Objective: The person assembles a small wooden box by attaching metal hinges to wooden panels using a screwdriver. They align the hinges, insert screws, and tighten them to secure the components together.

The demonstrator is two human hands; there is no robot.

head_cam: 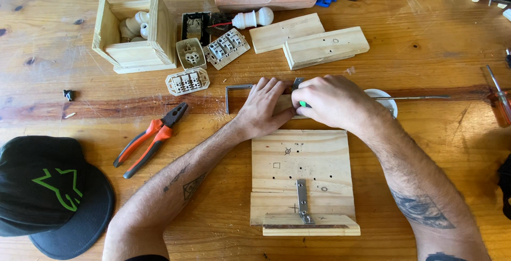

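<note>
While both my hands close over the small wood block, its long axis runs left to right.
Nearest me lies the drilled wooden board; past it my left hand presses the block flat, my right hand pinches something green against it, bracket left, cut blocks beyond.

black cap, orange pliers, wooden box

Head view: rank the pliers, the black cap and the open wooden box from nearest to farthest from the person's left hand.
From the left hand:
1. Pliers, orange-handled, just left of the forearm.
2. Open wooden box, up and left, at the table's far side.
3. Black cap, far left, at the near edge.
</note>
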